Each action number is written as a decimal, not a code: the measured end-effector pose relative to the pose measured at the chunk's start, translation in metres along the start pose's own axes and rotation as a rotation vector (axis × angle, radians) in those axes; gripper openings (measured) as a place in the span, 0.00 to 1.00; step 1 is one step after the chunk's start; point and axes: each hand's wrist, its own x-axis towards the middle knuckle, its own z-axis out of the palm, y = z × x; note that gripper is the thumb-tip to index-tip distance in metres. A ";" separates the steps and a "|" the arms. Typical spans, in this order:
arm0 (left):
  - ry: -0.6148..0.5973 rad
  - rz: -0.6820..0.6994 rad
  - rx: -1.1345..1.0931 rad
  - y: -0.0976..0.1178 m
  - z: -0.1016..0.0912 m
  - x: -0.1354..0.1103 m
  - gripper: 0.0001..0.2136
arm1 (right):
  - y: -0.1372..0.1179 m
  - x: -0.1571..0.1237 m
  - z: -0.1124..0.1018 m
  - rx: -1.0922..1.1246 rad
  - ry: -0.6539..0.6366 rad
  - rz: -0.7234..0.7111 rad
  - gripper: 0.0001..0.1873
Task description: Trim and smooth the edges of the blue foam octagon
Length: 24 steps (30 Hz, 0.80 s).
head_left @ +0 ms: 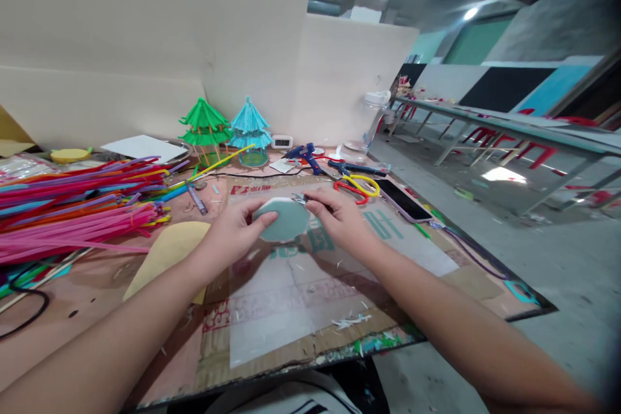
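My left hand holds the left edge of a pale teal octagonal foam piece, thumb on its top face. My right hand is closed on a small metal tool, its tip touching the piece's upper right edge. Both hands hover over a flattened cardboard sheet that covers the table.
Piles of coloured pipe cleaners lie at the left, with a tan paper shape beside them. Green and blue paper pagodas stand at the back. A blue glue gun, scissors and a phone lie to the right.
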 end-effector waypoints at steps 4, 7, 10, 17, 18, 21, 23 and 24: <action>0.018 0.076 0.092 0.002 0.001 -0.003 0.12 | -0.003 -0.001 -0.002 -0.112 -0.029 -0.064 0.17; 0.043 0.135 0.160 0.002 0.002 -0.004 0.11 | -0.007 -0.002 -0.003 -0.174 -0.056 -0.126 0.19; 0.057 0.169 0.216 0.000 0.003 -0.005 0.11 | -0.009 -0.003 -0.004 -0.194 -0.066 -0.164 0.19; 0.073 0.212 0.329 -0.007 0.001 -0.007 0.12 | -0.009 -0.004 -0.003 -0.194 -0.094 -0.172 0.19; 0.074 0.217 0.346 -0.008 0.001 -0.007 0.13 | -0.009 -0.004 -0.003 -0.190 -0.097 -0.166 0.19; 0.080 0.228 0.371 -0.009 0.001 -0.008 0.13 | -0.008 -0.005 -0.001 -0.175 -0.103 -0.151 0.18; 0.072 0.230 0.375 -0.008 0.001 -0.008 0.12 | -0.007 -0.005 -0.001 -0.160 -0.100 -0.144 0.17; 0.066 0.229 0.376 -0.007 0.001 -0.008 0.12 | -0.007 -0.005 0.000 -0.150 -0.099 -0.141 0.17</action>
